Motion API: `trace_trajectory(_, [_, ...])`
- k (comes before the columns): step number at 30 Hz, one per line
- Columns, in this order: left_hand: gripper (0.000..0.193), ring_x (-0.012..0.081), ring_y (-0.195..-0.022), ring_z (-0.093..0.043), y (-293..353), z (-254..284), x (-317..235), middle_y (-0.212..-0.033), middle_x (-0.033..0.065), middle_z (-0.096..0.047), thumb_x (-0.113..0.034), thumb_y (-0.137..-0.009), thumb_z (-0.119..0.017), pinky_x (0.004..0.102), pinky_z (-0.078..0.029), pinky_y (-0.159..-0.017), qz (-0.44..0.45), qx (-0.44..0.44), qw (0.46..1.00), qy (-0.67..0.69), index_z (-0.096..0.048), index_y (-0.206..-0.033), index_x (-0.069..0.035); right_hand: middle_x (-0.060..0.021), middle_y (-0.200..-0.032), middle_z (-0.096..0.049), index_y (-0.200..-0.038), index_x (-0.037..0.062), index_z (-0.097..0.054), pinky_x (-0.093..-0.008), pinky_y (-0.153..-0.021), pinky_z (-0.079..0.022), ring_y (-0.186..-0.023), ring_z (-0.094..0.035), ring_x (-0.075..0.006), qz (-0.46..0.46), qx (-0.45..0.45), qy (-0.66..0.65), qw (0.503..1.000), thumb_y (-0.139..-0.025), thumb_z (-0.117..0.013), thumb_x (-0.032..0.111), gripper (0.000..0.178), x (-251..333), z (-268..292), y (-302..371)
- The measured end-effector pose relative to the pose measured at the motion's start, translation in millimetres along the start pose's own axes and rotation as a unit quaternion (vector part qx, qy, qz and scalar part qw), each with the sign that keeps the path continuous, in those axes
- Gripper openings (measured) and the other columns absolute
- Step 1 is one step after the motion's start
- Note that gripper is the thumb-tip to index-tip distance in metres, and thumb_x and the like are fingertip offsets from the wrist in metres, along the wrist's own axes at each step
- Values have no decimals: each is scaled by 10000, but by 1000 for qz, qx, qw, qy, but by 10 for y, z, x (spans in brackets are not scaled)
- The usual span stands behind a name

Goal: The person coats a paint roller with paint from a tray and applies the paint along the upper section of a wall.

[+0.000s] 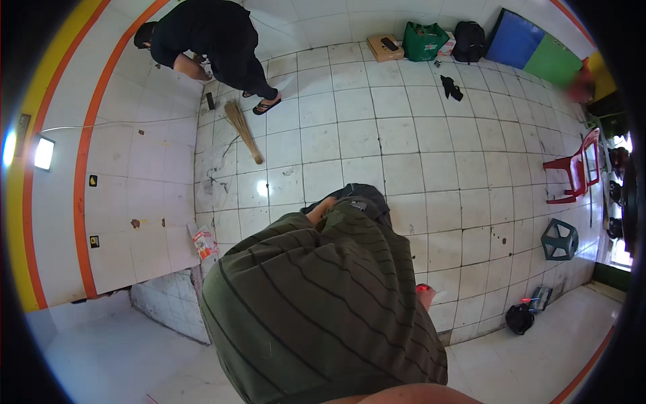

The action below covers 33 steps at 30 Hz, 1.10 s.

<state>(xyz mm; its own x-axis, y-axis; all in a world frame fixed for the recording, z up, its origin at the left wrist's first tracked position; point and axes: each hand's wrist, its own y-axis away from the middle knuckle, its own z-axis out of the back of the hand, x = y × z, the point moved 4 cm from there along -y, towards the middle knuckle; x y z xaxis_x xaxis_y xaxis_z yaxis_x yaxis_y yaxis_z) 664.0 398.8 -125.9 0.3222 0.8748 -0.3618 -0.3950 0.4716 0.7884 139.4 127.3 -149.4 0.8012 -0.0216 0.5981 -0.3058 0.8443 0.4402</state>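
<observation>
My left hand [321, 211] is at the front of my body, against dark cloth [369, 193] by the hem of my dark green striped shirt [309, 303]. Its fingers are mostly hidden in the folds, so whether it grips the cloth does not show. At the right side of the shirt, low down, my right hand [425, 296] is partly covered by it. The fingers look closed around a small red thing [423, 287], whose kind I cannot make out.
Far left, a person in black [208, 40] bends toward the wall beside a straw broom [242, 131]. Along the back wall are a cardboard box [385, 48], green bag [425, 42] and black backpack [469, 42]. A red chair [577, 168] and green stool [560, 240] stand right.
</observation>
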Motion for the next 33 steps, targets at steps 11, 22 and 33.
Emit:
trace_trajectory(11, [382, 371, -1003, -628, -701, -74, -1700, -1053, 249, -648, -188, -734, -583, 449, -505, -832, -37, -7, 999, 5, -677, -1059, -8, 1, -554, -410, -730, 128, -423, -287, -410, -392, -436, -437, -144, -397, -234, -610, 644, -881, -522, 174, 186, -274, 1139, -851])
trace_trajectory(22, [390, 368, -972, -641, -2732, 356, -4175, -1011, 248, -662, -197, -740, -586, 450, -509, -816, -162, 150, 957, -189, -678, -1074, -19, -59, -567, -476, -675, 27, -550, -325, -474, -363, -501, -458, -170, -412, -276, -419, 760, -814, -641, 254, 280, 682, 1170, -242])
trace_trajectory(33, [215, 177, -522, -513, -4056, 1253, -7715, -641, 76, -542, -95, -793, -476, 312, -395, -451, -228, 112, 964, -84, -594, -962, -35, -154, -795, -563, -771, -13, -574, -398, -636, -420, -765, -541, -272, -467, -231, -391, 759, -820, -626, 311, 332, 793, 1204, -700])
